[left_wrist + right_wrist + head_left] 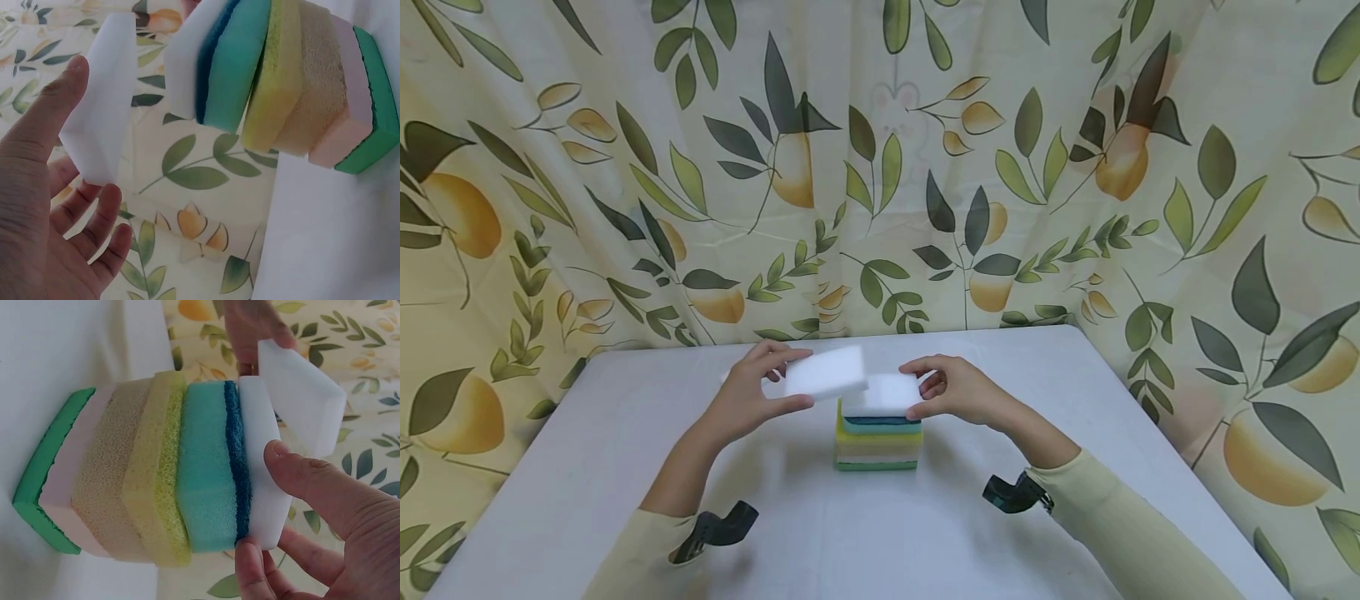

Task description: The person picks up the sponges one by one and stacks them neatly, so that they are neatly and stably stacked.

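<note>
My left hand (741, 396) pinches a white foam sponge (827, 372) between thumb and fingers, raised and tilted just left of a sponge stack. On top of that stack lies another white sponge (262, 469). My right hand (966, 393) grips its right side, thumb on the near edge, one fingertip reaching the dark blue layer below. Beneath it come a teal sponge (206, 469) with the dark blue scouring layer, a yellow sponge (153, 469), a beige porous layer (112, 469), and a pale pink sponge (65, 500) with a green base (44, 481).
The stack stands on a white-covered table (805, 517). Behind and at both sides hangs a curtain (880, 183) printed with leaves and fruit. A dark camera mount is strapped to each wrist over the pale sleeves (1120, 517).
</note>
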A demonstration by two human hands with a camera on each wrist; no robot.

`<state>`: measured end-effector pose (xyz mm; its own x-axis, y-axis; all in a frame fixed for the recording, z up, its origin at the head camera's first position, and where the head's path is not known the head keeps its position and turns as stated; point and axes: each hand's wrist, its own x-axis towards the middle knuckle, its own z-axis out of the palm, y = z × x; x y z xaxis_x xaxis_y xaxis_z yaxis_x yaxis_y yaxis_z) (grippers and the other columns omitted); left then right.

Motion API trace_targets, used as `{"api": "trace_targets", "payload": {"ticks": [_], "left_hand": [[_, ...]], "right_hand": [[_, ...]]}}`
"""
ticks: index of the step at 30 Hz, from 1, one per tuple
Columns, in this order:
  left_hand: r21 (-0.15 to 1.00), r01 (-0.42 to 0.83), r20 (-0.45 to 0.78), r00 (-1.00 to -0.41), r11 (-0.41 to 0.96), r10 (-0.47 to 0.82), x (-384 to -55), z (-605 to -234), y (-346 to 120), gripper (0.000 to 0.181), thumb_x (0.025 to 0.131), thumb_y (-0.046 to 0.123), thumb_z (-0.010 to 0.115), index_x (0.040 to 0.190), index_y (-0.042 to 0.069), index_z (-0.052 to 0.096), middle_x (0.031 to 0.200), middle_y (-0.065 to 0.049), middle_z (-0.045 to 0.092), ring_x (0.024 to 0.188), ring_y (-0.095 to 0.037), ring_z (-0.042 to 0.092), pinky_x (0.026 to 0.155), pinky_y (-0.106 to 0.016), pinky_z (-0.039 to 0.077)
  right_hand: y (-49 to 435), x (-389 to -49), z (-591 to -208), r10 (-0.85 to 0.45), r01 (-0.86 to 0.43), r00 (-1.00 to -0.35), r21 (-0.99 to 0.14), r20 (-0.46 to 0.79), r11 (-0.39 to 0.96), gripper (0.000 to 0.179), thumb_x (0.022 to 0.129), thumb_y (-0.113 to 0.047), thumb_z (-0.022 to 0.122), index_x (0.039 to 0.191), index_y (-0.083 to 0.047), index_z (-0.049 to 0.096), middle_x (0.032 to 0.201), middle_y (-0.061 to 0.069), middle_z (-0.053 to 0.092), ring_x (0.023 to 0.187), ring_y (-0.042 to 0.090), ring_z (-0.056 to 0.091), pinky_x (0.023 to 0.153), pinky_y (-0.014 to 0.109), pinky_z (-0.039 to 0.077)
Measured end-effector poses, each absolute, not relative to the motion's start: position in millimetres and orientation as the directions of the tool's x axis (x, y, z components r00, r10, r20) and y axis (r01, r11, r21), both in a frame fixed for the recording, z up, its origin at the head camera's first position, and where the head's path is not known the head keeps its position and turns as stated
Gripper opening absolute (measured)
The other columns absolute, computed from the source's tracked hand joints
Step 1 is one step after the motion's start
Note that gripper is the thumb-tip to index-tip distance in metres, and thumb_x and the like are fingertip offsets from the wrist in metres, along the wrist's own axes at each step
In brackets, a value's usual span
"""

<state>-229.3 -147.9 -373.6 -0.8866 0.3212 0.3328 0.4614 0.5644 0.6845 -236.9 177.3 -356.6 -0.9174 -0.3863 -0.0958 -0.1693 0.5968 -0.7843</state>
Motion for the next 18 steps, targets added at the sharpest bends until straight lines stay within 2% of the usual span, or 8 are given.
{"api": "trace_targets", "payload": {"ticks": [18], "left_hand": [[0.687,0.515,0.338,-0.851,0.512,0.403,-236.2,-365.4,-118.6,0.06,0.073,0.032,0.088,0.128,0.02,0.066,0.112,0.002,0.054,0.096,-0.02,0.053,0.085,-0.04,0.049]], "right_hand": [[178.7,-236.8,-358.2,-0.386,-0.163,-0.918,-0.794,-0.096,0.586,0.069,0.073,-0.023,0.088,0.134,-0.006,0.059,0.107,0.013,0.064,0.094,0.021,0.06,0.08,0.031,0.055]]}}
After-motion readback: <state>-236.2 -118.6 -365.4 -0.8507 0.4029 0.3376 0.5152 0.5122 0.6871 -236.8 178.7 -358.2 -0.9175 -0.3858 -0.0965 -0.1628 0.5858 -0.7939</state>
